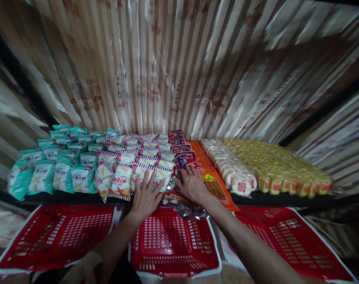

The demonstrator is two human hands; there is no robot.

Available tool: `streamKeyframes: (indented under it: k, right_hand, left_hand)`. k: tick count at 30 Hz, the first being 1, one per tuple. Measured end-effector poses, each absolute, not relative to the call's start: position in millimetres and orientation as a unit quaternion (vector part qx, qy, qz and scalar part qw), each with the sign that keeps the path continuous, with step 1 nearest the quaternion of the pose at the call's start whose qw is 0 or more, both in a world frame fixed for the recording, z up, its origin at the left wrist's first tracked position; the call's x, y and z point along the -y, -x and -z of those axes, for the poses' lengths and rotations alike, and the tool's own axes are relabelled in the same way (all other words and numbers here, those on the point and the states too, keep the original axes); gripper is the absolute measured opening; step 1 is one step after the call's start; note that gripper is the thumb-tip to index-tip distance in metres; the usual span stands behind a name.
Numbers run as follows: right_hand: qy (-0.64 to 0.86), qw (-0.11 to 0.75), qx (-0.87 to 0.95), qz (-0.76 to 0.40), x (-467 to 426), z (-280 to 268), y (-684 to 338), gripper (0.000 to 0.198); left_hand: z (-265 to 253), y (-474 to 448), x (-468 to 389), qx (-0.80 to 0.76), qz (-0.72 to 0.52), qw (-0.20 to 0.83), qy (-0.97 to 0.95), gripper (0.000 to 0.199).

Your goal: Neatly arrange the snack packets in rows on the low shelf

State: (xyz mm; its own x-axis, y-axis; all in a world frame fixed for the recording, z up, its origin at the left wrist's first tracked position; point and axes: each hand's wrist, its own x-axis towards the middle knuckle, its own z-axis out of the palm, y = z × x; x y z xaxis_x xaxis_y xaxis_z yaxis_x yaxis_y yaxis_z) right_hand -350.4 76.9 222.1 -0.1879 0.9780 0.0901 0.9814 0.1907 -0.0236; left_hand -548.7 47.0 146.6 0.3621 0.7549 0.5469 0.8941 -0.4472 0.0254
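Observation:
My left hand (146, 195) lies with spread fingers on the front row of white snack bags (120, 179) with red and blue striped edges. Beside it, my right hand (192, 184) rests its fingertips on a dark red and blue snack packet (185, 157), thumb apart from the fingers. That packet is the front one of a column running back along the shelf. Under and in front of the right palm are shiny silver and dark packets (187, 209) that hang over the shelf edge, partly hidden by the hand. Right of this hand lies a flat orange bag (210, 177).
Teal snack bags (63, 173) fill the shelf's left end. To the right stand rows of round white wrapped packs (241, 185) and many small yellow packs (277, 165). Red baskets (175, 232) sit below the shelf edge. A striped plastic sheet (155, 71) hangs behind.

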Motion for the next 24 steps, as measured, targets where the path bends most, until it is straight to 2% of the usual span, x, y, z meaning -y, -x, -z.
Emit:
streamKeyframes:
  k: [3, 9, 17, 24]
  right_hand:
    - [0.64, 0.046, 0.767, 0.013, -74.7, -213.8, 348.8, 0.058]
    - [0.634, 0.068, 0.77, 0.024, -72.6, -207.9, 342.2, 0.059]
    - [0.625, 0.033, 0.779, 0.037, -65.4, -210.3, 346.1, 0.06]
    - [0.615, 0.042, 0.786, 0.04, -63.0, -208.0, 342.3, 0.06]
  left_hand:
    - [-145.8, 548.1, -46.5, 0.508, 0.247, 0.14, 0.813, 0.055]
    - [-145.8, 544.4, -46.7, 0.513, 0.238, 0.147, 0.812, 0.052]
    - [-145.6, 537.6, -48.6, 0.532, 0.236, 0.136, 0.802, 0.052]
    - [-151.0, 535.0, -40.5, 0.529, 0.222, 0.149, 0.805, 0.053]
